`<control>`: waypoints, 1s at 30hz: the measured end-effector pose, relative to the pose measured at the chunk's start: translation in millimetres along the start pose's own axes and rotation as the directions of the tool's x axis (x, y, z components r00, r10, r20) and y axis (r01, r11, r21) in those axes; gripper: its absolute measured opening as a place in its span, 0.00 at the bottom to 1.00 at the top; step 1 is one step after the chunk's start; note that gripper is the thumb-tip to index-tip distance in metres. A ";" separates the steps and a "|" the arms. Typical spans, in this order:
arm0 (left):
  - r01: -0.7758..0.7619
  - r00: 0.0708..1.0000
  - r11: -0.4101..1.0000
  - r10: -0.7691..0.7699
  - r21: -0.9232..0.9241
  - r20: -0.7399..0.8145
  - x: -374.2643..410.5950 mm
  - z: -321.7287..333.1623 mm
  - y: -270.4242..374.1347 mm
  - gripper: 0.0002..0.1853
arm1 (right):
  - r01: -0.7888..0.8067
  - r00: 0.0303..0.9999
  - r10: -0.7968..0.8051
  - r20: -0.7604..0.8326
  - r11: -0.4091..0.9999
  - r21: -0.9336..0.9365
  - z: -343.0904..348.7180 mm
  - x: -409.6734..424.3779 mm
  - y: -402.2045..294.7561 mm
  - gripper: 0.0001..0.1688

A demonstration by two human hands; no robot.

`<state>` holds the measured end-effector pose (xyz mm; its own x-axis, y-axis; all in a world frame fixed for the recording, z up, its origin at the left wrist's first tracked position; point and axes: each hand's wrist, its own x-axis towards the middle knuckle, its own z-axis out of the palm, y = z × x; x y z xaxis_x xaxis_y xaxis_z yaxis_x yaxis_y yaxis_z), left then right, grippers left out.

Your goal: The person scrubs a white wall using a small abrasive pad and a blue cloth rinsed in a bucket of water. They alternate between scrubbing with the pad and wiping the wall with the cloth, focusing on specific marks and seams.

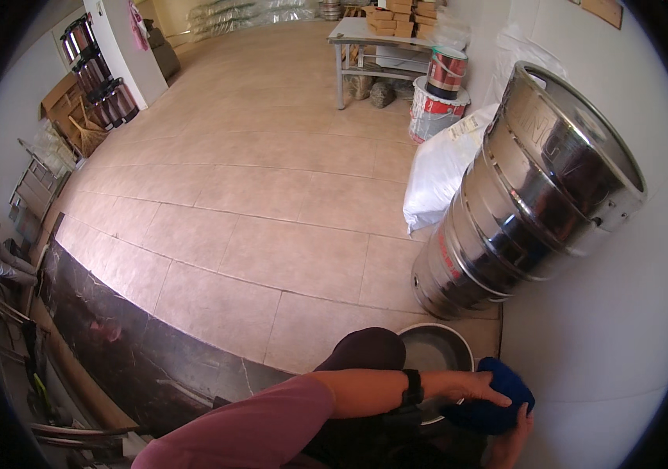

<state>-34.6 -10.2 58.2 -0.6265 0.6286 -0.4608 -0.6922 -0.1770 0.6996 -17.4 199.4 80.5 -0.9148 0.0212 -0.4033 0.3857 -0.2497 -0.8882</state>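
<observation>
My left hand (477, 387), with a dark band on the wrist, holds a bunched dark blue cloth (505, 381) near the bottom right. From below, my right hand (517, 432) grips the same cloth, its thumb pressed to the edge. The cloth is held close to the white wall. Just left of it stands a round basin (470, 348) on the floor, partly covered by my left forearm and my knee. What the basin holds is hard to make out.
A tall steel keg-like cylinder (504, 205) stands by the right wall, beyond the basin. Behind it are a white sack (436, 170), stacked paint buckets (440, 105) and a metal table (357, 30). A dark slab (117, 316) borders the tiled floor (287, 234) at left.
</observation>
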 end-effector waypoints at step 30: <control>-0.439 0.747 0.864 0.504 0.246 -0.433 -7.4 -32.9 -9.4 0.27 | 0.268 0.963 -0.268 0.020 0.952 -0.150 17.6 14.1 2.5 0.24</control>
<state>-35.3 -38.1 37.0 -0.9721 0.0526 -0.2288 -0.2347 -0.2430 0.9412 -31.4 182.1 76.5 -0.9869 0.0684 -0.1460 0.1398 -0.0869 -0.9864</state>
